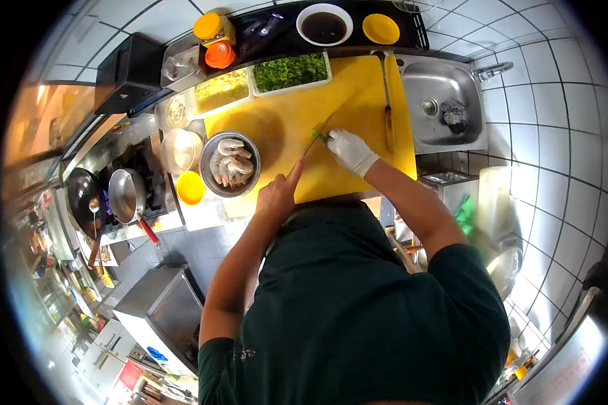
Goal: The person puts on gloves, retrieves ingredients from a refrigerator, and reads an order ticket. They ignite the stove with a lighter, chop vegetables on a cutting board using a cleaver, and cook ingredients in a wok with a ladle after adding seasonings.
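Observation:
My left hand [277, 197], bare, is closed around a knife, with the index finger stretched toward the blade. The thin knife blade [315, 140] points up and right over the yellow cutting board [365, 88]. Just right of the blade, my right hand [350, 152] wears a white glove. Its bent fingertips hold a small green vegetable piece [319, 136] against the board; its kind is too small to tell. Left of my left hand, a metal bowl [207, 177] holds several raw shrimp [232, 164].
Tubs of chopped greens [290, 72] and yellow pieces [221, 92] line the board's far edge. A long steel tool [388, 101] lies on its right, beside the sink [476, 108]. A bowl of dark liquid [324, 28] stands behind. Pans [126, 196] sit on the left stove.

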A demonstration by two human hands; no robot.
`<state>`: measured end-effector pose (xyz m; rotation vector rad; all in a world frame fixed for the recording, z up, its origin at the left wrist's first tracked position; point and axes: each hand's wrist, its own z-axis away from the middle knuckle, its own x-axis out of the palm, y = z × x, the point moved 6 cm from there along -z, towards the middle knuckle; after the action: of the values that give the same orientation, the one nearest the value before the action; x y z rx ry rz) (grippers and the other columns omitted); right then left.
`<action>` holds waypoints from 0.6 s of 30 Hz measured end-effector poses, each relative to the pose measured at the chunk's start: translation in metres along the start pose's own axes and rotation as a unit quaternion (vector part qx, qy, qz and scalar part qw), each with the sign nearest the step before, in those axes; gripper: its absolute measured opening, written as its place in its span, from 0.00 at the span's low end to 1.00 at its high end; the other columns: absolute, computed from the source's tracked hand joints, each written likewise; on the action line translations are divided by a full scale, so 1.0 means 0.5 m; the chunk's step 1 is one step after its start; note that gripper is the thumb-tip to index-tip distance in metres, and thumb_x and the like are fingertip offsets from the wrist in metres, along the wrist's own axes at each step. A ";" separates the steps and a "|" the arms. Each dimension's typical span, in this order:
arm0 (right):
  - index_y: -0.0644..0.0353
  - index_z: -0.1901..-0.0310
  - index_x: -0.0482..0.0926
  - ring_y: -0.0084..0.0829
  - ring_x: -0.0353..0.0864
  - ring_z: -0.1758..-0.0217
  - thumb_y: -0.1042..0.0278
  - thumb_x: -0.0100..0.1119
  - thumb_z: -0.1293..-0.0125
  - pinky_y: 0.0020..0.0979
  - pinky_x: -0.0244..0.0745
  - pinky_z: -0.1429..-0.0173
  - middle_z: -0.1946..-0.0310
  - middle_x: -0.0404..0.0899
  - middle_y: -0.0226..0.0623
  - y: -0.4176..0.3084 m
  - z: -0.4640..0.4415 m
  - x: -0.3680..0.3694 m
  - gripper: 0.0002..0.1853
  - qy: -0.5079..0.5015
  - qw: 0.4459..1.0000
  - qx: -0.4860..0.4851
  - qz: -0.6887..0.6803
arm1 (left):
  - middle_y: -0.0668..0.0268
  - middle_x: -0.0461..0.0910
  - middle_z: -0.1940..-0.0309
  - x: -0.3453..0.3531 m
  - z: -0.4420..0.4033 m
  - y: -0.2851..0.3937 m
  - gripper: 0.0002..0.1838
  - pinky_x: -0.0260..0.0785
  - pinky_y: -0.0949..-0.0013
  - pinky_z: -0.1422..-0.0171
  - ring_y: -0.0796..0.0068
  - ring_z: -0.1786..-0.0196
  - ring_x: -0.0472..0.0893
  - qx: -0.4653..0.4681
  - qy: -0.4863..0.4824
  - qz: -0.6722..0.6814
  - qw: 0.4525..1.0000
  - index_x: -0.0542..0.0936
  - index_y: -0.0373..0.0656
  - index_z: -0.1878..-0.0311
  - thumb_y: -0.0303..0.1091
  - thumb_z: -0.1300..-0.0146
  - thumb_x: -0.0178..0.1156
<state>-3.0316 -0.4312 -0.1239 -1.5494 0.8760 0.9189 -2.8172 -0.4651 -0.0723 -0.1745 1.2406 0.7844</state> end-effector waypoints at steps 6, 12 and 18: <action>0.59 0.63 0.81 0.47 0.83 0.59 0.72 0.56 0.36 0.44 0.82 0.58 0.62 0.80 0.43 -0.003 -0.002 -0.007 0.05 0.004 1.000 -0.022 0.017 | 0.51 0.81 0.68 -0.004 0.024 0.005 0.51 0.79 0.49 0.65 0.51 0.69 0.85 0.000 -0.014 0.001 1.000 0.46 0.65 0.13 0.24 0.36 0.57; 0.59 0.63 0.81 0.46 0.84 0.59 0.70 0.56 0.35 0.44 0.82 0.57 0.64 0.80 0.43 -0.008 0.007 -0.004 0.06 -0.019 0.996 -0.061 0.062 | 0.50 0.80 0.67 0.022 -0.020 0.010 0.51 0.79 0.49 0.65 0.51 0.69 0.85 0.007 -0.004 0.013 1.000 0.47 0.66 0.13 0.24 0.36 0.57; 0.59 0.63 0.81 0.46 0.84 0.61 0.70 0.56 0.35 0.44 0.82 0.57 0.64 0.81 0.43 0.020 0.015 0.023 0.05 -0.014 1.000 0.014 -0.017 | 0.50 0.80 0.67 0.002 -0.011 0.009 0.50 0.79 0.48 0.63 0.50 0.68 0.85 0.002 -0.003 0.017 1.000 0.48 0.67 0.13 0.24 0.36 0.57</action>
<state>-3.0365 -0.4259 -0.1396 -1.5188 0.8360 0.8981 -2.8243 -0.4643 -0.0737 -0.1467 1.2421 0.8113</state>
